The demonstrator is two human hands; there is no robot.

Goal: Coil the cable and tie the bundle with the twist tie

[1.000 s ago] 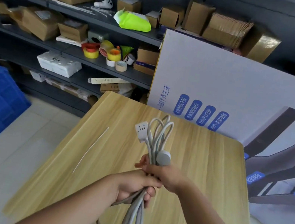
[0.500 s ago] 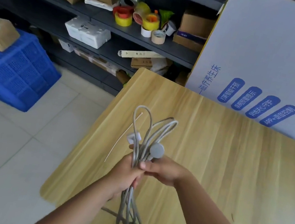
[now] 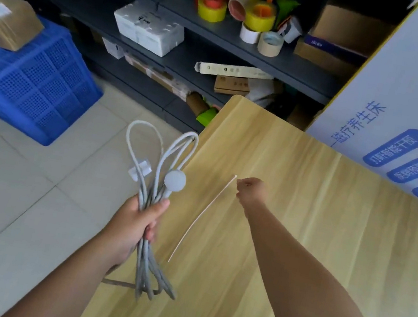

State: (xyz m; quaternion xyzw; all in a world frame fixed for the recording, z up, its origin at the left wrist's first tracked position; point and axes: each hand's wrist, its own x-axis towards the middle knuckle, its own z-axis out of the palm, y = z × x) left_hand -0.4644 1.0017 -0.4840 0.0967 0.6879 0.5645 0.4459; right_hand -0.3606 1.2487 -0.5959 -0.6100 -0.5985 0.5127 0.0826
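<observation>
My left hand (image 3: pixel 132 224) grips the middle of a coiled grey cable (image 3: pixel 163 156), held just off the table's left edge. Its loops stick up above my fist, and a round grey plug and a small white socket block show among them; more loops hang below. A long thin white twist tie (image 3: pixel 201 217) lies on the wooden table (image 3: pixel 314 233), running diagonally. My right hand (image 3: pixel 251 191) is at the tie's far end, fingers curled beside its tip. Whether it pinches the tie I cannot tell.
A blue plastic crate (image 3: pixel 28 81) holding a brown parcel stands on the tiled floor to the left. Dark shelves (image 3: pixel 223 38) with tape rolls and boxes run behind the table. A large white printed board (image 3: pixel 406 109) leans at the table's far right.
My right hand let go of the bundle and reached forward to the far end of the twist tie. My left hand alone now holds the coil, carried leftward off the table edge. The camera tilted down and left.
</observation>
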